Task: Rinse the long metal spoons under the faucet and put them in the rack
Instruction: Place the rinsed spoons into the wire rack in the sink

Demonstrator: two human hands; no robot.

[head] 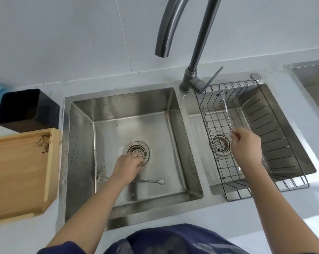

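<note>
My right hand [245, 145] pinches the lower end of a long twisted metal spoon [226, 110] and holds it over the wire rack [226, 173] in the right basin; the spoon's far end reaches toward the rack's back edge. My left hand [130, 165] is down in the left basin [129, 125] beside the drain strainer [137, 151], fingers curled; whether it holds anything is hidden. Another long twisted spoon [149, 181] lies flat on the basin floor, passing under my left wrist. The faucet [175, 28] arches above, and no water is visible from its spout.
A black square container [26, 109] and a wooden board [17, 171] with dark crumbs stand on the counter to the left. The right basin [283, 125] has its own drain [219, 143] under the rack. The faucet lever [212, 77] points toward the rack.
</note>
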